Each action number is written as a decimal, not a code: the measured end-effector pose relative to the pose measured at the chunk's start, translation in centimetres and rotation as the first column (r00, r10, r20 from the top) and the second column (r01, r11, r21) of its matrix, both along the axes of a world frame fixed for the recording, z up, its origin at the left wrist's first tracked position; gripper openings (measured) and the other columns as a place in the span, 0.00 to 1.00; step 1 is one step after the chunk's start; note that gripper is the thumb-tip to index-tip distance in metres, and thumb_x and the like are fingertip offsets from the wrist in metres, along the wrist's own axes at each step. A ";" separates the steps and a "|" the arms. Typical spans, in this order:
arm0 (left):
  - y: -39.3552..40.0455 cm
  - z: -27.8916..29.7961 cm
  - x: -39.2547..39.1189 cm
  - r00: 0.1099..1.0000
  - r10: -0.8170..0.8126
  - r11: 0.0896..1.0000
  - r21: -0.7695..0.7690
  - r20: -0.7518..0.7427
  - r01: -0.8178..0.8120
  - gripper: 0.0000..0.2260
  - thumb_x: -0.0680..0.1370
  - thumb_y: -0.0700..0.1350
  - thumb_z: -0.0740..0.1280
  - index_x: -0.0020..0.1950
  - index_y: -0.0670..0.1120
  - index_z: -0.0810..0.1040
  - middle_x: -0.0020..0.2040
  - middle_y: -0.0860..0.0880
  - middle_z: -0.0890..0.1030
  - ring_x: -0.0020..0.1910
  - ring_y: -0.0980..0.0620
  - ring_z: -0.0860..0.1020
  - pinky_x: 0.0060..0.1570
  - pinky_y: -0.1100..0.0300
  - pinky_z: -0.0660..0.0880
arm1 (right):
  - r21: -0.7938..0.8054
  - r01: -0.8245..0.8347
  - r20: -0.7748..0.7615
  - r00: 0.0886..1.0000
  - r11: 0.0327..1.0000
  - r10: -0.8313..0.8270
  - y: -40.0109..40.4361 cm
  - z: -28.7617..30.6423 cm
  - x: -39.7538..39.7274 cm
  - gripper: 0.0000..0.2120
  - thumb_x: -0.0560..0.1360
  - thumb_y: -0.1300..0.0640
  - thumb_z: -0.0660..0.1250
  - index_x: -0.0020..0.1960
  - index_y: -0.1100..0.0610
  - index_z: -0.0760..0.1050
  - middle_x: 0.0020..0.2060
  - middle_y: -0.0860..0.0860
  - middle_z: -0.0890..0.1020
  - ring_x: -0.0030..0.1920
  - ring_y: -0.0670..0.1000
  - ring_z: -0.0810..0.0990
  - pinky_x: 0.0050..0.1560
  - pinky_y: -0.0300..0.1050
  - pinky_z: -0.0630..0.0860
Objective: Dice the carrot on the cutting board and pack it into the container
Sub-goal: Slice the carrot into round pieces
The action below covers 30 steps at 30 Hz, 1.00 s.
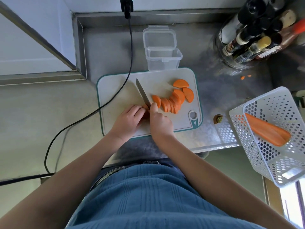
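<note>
On the white cutting board [118, 83] with a teal rim lie several orange half-round carrot slices [175, 100], fanned out to the right. My left hand [127, 121] presses down a small remaining carrot piece [146, 107], mostly hidden under the fingers. My right hand [159, 121] grips the handle of a knife [142, 93]; its blade points away from me and rests against that piece. An open clear plastic container [162, 59] with its hinged lid up stands just beyond the board.
A white perforated basket [270, 136] at the right holds long carrot halves [267, 129]. A carrot stem end [218, 119] lies on the steel counter. Bottles [254, 35] stand at the back right. A black cable [92, 111] crosses the board's left corner.
</note>
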<state>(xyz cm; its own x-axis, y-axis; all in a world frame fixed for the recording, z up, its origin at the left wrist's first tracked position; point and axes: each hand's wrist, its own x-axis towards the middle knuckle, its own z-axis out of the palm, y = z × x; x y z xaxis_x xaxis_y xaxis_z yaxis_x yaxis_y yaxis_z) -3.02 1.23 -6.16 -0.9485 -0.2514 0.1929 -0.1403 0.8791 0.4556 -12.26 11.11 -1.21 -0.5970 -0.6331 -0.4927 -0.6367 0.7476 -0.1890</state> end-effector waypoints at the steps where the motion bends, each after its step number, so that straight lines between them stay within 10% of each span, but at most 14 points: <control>1: 0.1 0.1 0.0 1.000 0.018 1.000 0.001 0.010 -0.018 0.12 0.68 0.34 0.64 0.51 0.37 0.77 0.46 0.40 0.79 0.48 0.46 0.73 0.45 0.52 0.78 | -0.005 0.005 0.000 1.000 1.000 -0.005 0.2 -0.1 -0.1 0.19 0.79 0.68 0.53 0.68 0.60 0.56 0.45 0.57 0.81 0.43 0.59 0.82 0.37 0.47 0.70; 21: 1.4 0.9 0.2 0.972 0.020 1.000 -0.018 0.234 -0.016 0.17 0.68 0.43 0.74 0.53 0.38 0.75 0.49 0.41 0.78 0.49 0.40 0.77 0.42 0.49 0.78 | -0.202 0.175 0.021 0.985 0.964 -0.174 4.9 0.8 -1.3 0.11 0.83 0.56 0.51 0.63 0.59 0.60 0.38 0.61 0.80 0.37 0.63 0.79 0.33 0.48 0.69; 30: 0.8 0.6 0.2 0.992 -0.101 0.987 -0.121 0.075 0.110 0.11 0.77 0.44 0.58 0.54 0.39 0.74 0.50 0.42 0.77 0.50 0.46 0.73 0.47 0.52 0.77 | -0.171 0.040 -0.021 0.999 0.984 -0.045 5.1 0.5 0.1 0.11 0.83 0.53 0.51 0.60 0.60 0.63 0.39 0.60 0.81 0.39 0.63 0.81 0.32 0.47 0.68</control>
<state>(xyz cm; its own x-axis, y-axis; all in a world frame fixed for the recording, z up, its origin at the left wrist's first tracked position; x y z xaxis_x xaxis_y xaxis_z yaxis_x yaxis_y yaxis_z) -2.80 2.07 -5.57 -0.9805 -0.1274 0.1498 -0.0710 0.9398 0.3342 -12.20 16.19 -0.75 -0.6358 -0.6803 -0.3647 -0.6111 0.7322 -0.3007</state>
